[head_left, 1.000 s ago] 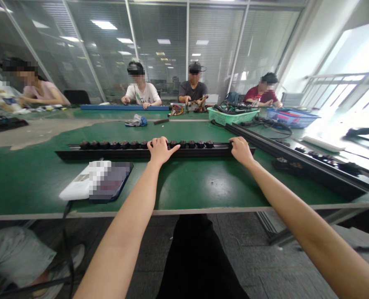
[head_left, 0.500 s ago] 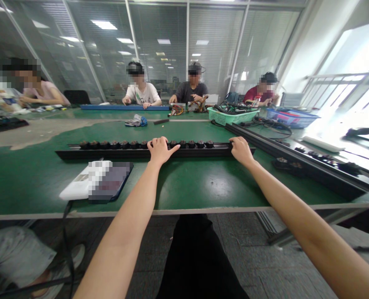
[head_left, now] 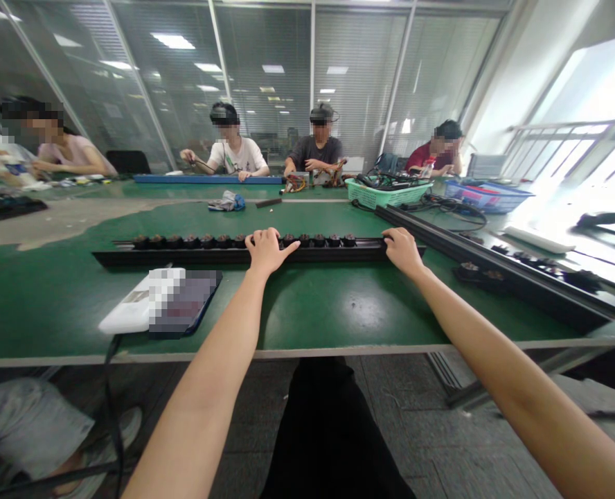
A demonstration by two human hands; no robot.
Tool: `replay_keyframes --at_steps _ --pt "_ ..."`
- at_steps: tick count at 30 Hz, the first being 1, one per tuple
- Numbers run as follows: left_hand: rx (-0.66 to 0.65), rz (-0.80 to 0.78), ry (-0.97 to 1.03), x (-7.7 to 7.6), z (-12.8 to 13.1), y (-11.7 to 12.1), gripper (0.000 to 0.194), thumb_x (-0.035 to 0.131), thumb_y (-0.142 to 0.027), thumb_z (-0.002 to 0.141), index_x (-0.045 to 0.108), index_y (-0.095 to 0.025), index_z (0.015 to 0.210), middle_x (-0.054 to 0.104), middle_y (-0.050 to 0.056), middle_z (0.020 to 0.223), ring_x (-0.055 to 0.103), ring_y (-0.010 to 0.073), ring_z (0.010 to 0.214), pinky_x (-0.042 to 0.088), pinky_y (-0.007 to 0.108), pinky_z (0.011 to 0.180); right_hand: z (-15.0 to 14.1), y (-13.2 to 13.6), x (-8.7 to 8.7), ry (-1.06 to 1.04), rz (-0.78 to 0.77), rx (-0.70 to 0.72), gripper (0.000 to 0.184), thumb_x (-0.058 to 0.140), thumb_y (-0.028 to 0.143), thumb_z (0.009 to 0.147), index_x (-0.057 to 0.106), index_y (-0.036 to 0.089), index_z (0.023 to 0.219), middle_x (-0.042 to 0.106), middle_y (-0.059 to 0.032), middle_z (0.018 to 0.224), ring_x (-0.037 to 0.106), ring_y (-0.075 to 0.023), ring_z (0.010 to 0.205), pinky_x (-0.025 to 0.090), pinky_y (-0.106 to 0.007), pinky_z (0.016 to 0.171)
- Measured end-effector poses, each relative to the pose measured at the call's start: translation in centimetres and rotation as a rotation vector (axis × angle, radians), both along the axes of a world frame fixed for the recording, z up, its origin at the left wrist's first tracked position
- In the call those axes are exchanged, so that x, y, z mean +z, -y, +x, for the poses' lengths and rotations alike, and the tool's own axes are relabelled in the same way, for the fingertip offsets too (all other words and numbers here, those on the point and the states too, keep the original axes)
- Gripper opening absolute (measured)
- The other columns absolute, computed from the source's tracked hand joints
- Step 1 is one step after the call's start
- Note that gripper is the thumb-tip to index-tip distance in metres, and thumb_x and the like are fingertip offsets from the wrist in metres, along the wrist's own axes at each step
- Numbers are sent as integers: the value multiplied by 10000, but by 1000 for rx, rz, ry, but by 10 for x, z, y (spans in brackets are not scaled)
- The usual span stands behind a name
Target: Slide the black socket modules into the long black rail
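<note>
A long black channel-shaped rail (head_left: pixel 203 258) lies across the green table in front of me, with a row of round black parts (head_left: pixel 207 242) along it. My left hand (head_left: pixel 266 251) is closed over the rail near its middle, fingers curled over the far side and thumb pointing right. Near the rail's right end, my right hand (head_left: pixel 403 249) grips it, fingers bent over the top edge. The undersides of my fingers are hidden.
A second black rail (head_left: pixel 526 277) lies slantwise at right, loose round parts beside it. A white device (head_left: pixel 131 312) and phone (head_left: pixel 203 305) are at near left. Farther back are a green basket (head_left: pixel 375 197), a blue basket (head_left: pixel 494 201), a crumpled cloth (head_left: pixel 228 202) and several co-workers.
My hands and the black rail look unmoved. Across the table, the co-worker in white has moved a hand up and outward, to the left in the picture.
</note>
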State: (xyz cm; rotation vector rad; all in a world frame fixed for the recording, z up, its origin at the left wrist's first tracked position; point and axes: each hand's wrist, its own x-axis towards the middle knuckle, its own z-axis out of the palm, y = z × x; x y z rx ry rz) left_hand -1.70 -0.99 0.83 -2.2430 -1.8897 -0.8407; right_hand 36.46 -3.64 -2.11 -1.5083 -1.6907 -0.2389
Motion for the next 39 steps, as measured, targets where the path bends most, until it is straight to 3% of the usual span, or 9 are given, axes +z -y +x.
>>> replay_keyframes --at_steps 24,39 --pt "-5 0 5 1 0 1 488 578 -668 985 562 -243 1224 651 166 1367 456 378 1410 243 560 1235 5 -1 -2 -24 -16 -42 308 490 146 881 757 194 1027 716 -193 1073 629 -375 1146 496 -560 1075" --pt "7 2 1 2 1 2 505 612 -691 971 560 -235 1180 654 161 1367 462 358 1398 253 528 1215 5 1 -1 -52 -11 -53 267 501 121 879 746 197 956 713 -169 1047 641 -341 1098 508 -496 1039"
